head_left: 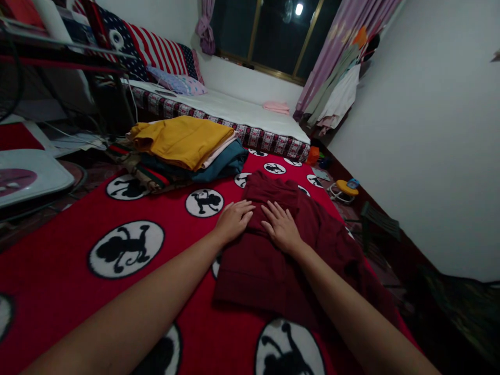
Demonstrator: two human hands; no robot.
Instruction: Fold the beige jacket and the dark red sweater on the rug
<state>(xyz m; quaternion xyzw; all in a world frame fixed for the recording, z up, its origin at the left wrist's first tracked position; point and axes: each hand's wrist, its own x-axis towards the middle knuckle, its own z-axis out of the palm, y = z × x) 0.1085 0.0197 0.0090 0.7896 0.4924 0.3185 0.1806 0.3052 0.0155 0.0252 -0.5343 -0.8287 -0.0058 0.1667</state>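
Note:
A dark maroon garment (250, 276) lies partly folded over on the red blanket (187, 245), which is patterned with black figures in white circles. My left hand (234, 220) rests on the garment's left edge, fingers stretched out. Flat on the folded part, my right hand (282, 228) has its fingers spread. The garment's right portion (336, 245) spreads loosely beyond my right forearm. Whether it is a top or trousers I cannot make out.
A stack of folded clothes, with a mustard-yellow garment (183, 138) on top, lies at the far left of the blanket. Behind stands a low bed (234, 104). A desk (66, 57) is at the left; a small stool (347, 187) and a dark folding stool (378, 221) stand at the right.

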